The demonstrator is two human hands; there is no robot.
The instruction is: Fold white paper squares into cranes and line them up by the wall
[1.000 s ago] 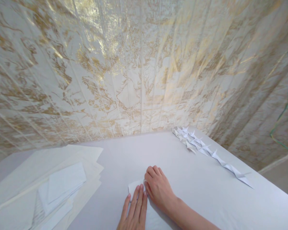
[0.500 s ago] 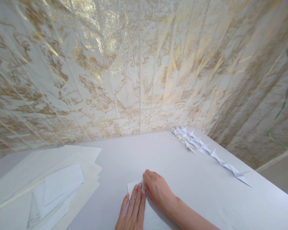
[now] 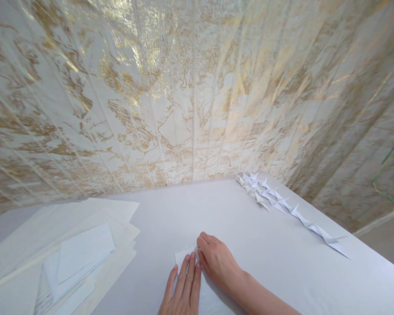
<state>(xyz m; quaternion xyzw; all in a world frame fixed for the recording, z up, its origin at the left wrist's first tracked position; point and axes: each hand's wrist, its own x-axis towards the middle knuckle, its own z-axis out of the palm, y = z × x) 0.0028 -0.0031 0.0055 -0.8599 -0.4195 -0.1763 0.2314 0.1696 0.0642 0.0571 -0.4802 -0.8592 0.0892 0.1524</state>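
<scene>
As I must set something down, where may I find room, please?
The table is bare between the paper pile and the folded shapes, beyond the left hand, and between those shapes and the right hand. It is crowded at the pile and around the handled sheet.

The head camera looks forward and down over the tabletop [image 3: 170, 214].

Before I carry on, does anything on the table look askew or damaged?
The large sheets at left lie fanned, corners unaligned, with smaller papers unevenly on top. I see no damage, though the paper under your left hand is mostly hidden.
</scene>
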